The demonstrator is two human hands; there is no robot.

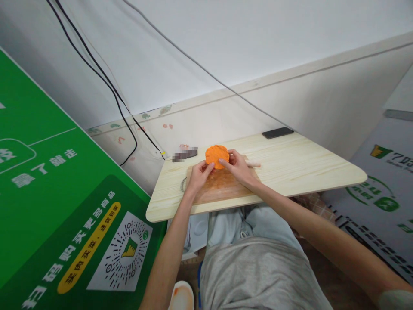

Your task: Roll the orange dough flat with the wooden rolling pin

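A flat, round piece of orange dough [215, 156] with an uneven edge is held up over a wooden board [222, 189]. My left hand [200, 174] grips its lower left edge, thumb on the near face. On the right side, my right hand [238, 167] pinches it with the thumb pressed on its face and the fingers behind. A pale stick [254, 164], perhaps a rolling pin's end, pokes out beyond my right hand; the rest of it is hidden. The board lies on a light wood-grain table [297, 159].
A black phone [277, 132] lies at the table's back right. Toward the back left is a dark, partly blurred object [190, 153]. Black cables [112, 88] hang along the wall. A green printed panel [80, 181] stands left, and a white printed cabinet [380, 172] right.
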